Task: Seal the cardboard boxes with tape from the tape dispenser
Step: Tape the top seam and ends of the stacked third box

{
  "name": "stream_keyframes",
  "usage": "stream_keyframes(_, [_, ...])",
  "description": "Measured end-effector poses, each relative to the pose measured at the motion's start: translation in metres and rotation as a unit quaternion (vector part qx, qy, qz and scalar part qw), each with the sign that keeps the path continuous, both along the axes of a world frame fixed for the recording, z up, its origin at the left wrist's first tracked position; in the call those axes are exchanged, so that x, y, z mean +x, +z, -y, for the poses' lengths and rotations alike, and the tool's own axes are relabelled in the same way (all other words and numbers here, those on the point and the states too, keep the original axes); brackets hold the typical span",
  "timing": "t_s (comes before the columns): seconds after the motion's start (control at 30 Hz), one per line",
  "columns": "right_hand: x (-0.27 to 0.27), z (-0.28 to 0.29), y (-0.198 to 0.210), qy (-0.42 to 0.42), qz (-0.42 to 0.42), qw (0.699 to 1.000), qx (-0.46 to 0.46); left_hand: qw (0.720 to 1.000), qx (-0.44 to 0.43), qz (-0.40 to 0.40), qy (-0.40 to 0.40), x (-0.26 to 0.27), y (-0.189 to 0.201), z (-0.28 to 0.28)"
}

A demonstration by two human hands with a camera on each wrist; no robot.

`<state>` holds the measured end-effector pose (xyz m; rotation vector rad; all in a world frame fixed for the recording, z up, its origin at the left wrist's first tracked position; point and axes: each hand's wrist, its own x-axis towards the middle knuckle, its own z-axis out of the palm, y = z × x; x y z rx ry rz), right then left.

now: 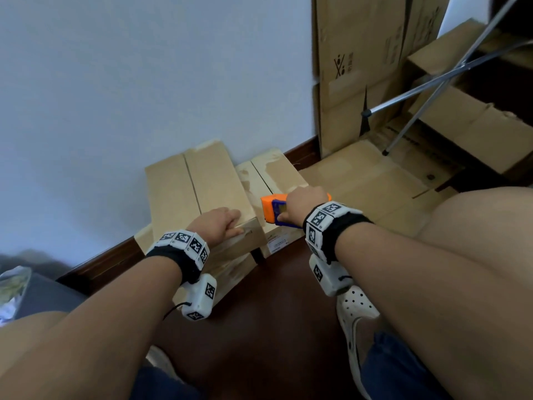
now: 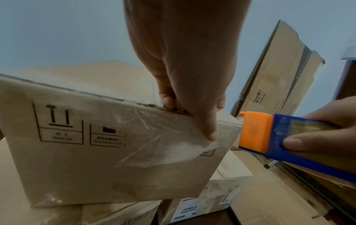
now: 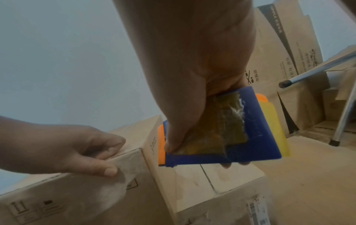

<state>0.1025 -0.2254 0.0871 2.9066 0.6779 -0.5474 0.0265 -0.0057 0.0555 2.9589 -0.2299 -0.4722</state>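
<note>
A closed cardboard box [image 1: 199,192] sits on top of other boxes by the wall. My left hand [image 1: 222,223] grips its near right corner, fingers on the lid and thumb on the front face. In the left wrist view the thumb [image 2: 210,134] presses wrinkled clear tape [image 2: 154,137] against the box front [image 2: 86,159]. My right hand [image 1: 302,206] holds the orange and blue tape dispenser [image 1: 272,209] just right of that corner, above a lower second box [image 1: 277,174]. In the right wrist view my fingers wrap the dispenser [image 3: 250,137], its orange end beside the box corner [image 3: 134,159].
Flattened cardboard [image 1: 375,192] covers the floor to the right. Tall cartons [image 1: 354,67] lean at the wall corner, with metal stand legs [image 1: 432,88] crossing in front. My white shoe [image 1: 357,310] rests on the dark floor [image 1: 274,327] near the boxes.
</note>
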Motion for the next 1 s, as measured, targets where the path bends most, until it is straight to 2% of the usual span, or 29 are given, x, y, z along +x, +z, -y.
stream_keyframes(0.17, [0.010,-0.020,-0.014,-0.015,-0.031,0.999,-0.005,1.000,-0.003,0.005,-0.010,0.001,-0.002,-0.001])
stream_keyframes(0.33, [0.010,-0.034,-0.010,-0.030,-0.078,0.996,-0.012,1.000,0.004,0.007,-0.018,0.000,-0.003,0.000])
stream_keyframes(0.4, [0.014,-0.047,-0.015,-0.059,-0.089,0.994,-0.014,1.000,0.004,0.008,-0.018,0.001,0.000,0.001])
stream_keyframes(0.53, [0.013,-0.029,-0.036,-0.122,-0.079,0.988,0.057,1.000,0.004,0.002,-0.022,-0.007,0.002,0.007])
stream_keyframes(0.63, [0.005,-0.017,-0.060,-0.142,-0.123,0.980,0.061,1.000,0.003,0.013,-0.021,-0.011,-0.002,0.008])
stream_keyframes(0.67, [0.005,-0.017,-0.063,-0.159,-0.134,0.976,0.059,1.000,-0.006,0.022,-0.013,-0.011,-0.002,0.005])
stream_keyframes(0.73, [0.012,-0.026,-0.053,-0.200,-0.147,0.962,0.115,0.999,-0.028,0.035,-0.003,-0.009,0.001,-0.002])
stream_keyframes(0.8, [0.024,-0.031,-0.040,-0.212,-0.122,0.948,0.206,0.998,-0.054,0.038,-0.005,-0.008,0.002,-0.005])
stream_keyframes(0.87, [0.029,-0.039,-0.026,-0.219,-0.038,0.938,0.267,0.996,-0.080,0.026,0.007,-0.008,0.006,-0.006])
stream_keyframes(0.93, [0.026,-0.056,-0.009,-0.202,0.025,0.928,0.311,0.988,-0.137,-0.008,0.064,-0.008,0.019,-0.014])
stream_keyframes(1.0, [0.018,-0.078,0.008,-0.157,0.058,0.935,0.313,0.960,-0.235,-0.038,0.148,-0.010,0.033,-0.034])
